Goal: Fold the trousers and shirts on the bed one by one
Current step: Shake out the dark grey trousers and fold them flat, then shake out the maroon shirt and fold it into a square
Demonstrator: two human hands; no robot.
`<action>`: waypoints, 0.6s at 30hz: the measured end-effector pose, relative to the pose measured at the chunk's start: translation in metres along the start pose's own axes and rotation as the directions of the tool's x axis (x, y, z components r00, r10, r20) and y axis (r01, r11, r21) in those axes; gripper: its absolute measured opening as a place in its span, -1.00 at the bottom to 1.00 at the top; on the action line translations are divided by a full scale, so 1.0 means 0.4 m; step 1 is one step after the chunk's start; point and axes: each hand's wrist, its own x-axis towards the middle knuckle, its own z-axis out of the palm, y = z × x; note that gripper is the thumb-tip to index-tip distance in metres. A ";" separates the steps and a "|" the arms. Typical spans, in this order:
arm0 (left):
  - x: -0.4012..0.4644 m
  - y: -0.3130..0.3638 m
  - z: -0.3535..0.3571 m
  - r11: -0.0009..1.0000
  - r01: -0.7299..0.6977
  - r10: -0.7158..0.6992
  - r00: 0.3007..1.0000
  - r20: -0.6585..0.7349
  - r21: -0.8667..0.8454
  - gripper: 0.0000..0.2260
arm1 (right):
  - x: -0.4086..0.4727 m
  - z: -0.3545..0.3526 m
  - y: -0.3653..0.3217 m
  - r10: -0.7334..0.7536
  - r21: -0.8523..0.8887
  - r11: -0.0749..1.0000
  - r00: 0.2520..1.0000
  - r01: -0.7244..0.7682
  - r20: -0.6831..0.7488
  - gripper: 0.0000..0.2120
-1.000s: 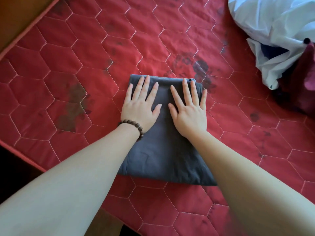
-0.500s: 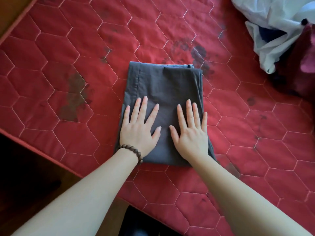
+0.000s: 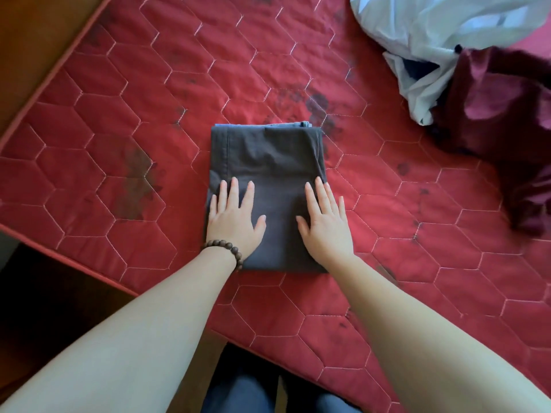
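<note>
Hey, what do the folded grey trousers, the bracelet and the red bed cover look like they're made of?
Folded grey trousers: matte woven cloth, likely cotton; soft creases, stitched seam.
Bracelet: round dark brown beads, slightly glossy, probably wood, though this is uncertain.
Red bed cover: quilted fabric with a faint sheen, pale stitching in hexagons, dark stains.

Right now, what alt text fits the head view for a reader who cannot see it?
Both hands, the left hand with a beaded bracelet and the right hand, press flat on folded dark grey trousers lying on a red quilted mattress. Unfolded white and maroon garments lie heaped at the upper right.
</note>
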 end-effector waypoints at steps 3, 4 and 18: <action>-0.033 0.080 -0.062 0.995 -0.033 0.034 0.999 0.006 -0.092 -0.38 | -0.058 -0.095 0.039 0.090 0.109 0.991 0.994 -0.083 -0.060 -0.41; -0.047 0.116 -0.081 0.993 -0.056 0.055 0.998 -0.005 -0.109 -0.39 | -0.082 -0.130 0.063 0.117 0.133 0.985 0.991 -0.107 -0.065 -0.42; -0.200 0.873 -0.158 0.968 -0.198 0.184 0.978 -0.097 -0.157 -0.39 | -0.459 -0.496 0.699 0.323 0.181 0.937 0.938 -0.298 -0.128 -0.47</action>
